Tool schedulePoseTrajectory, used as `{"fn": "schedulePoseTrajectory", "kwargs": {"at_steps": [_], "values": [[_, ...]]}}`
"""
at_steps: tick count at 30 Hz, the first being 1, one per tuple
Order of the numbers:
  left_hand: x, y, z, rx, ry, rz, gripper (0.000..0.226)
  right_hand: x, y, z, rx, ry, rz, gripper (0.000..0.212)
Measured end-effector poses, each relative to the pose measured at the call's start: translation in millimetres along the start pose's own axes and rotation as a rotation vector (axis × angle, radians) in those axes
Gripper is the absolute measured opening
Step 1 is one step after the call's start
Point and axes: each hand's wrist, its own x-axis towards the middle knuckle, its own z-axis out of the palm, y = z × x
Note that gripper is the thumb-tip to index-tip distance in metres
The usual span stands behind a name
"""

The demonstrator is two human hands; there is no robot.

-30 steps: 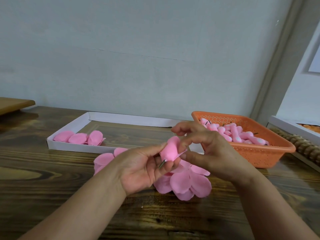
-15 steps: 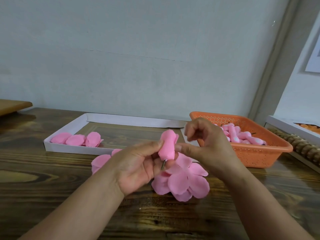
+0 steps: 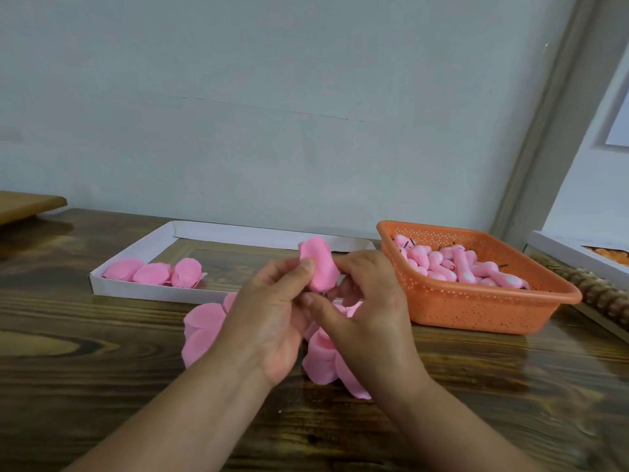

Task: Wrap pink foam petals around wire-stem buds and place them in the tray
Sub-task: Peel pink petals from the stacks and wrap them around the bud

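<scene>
Both hands' grip [image 3: 318, 284] pinches one wrapped bud [image 3: 318, 271]; three lie in tray [image 3: 136, 292].

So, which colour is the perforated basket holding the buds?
Orange: the basket with small white-looking holes, seen in the head view.

We see the right hand [image 3: 371, 308] has closed in on the left hand [image 3: 272, 321]; half a second ago it stood apart with a thumb toward the bud [image 3: 318, 272], now its fingers touch the bud's lower right side and its thumb crosses under the left thumb; the bud sits higher above the left fingers at frame centre; its wire, plain before, is nearly hidden; more of the loose petals [image 3: 320, 362] are covered.
</scene>
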Motion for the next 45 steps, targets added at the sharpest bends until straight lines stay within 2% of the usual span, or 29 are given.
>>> {"fn": "schedulePoseTrajectory", "kwargs": {"at_steps": [4, 9, 11, 15, 18, 24, 28, 34, 37, 45], "values": [[-3, 2, 3, -0.063, -0.082, 0.002, 0.036, 0, -1, 0, 0.053, 0.057, 0.018, 0.020], [-1, 4, 2, -0.051, -0.122, 0.008, 0.031, -1, -2, 2, 0.137, 0.145, 0.043, 0.035], [-1, 3, 3, -0.061, -0.094, 0.020, 0.028, -1, -2, 2, -0.001, 0.226, -0.061, 0.032], [-1, 0, 3, -0.070, -0.080, 0.040, 0.027, -1, 0, 4, -0.273, 0.341, -0.408, 0.013], [-3, 0, 5, -0.070, -0.087, 0.058, 0.023, 1, 0, 5, -0.345, 0.352, -0.461, 0.007], [-3, 2, 4, -0.061, -0.103, 0.066, 0.030, 0, 1, 6, -0.168, 0.327, -0.306, 0.021], [-2, 3, 3, -0.073, -0.128, 0.069, 0.028, 2, -2, 2, -0.035, 0.242, -0.137, 0.029], [0, 3, 1, -0.062, -0.132, 0.071, 0.023, 3, -4, -3, 0.125, 0.102, 0.022, 0.031], [1, 3, 0, -0.054, -0.135, 0.068, 0.018, 5, -6, -7, 0.174, 0.051, 0.033, 0.029], [2, 6, -1, -0.039, -0.161, 0.098, 0.017, 8, -4, -12, 0.109, 0.009, -0.016, 0.027]]}}
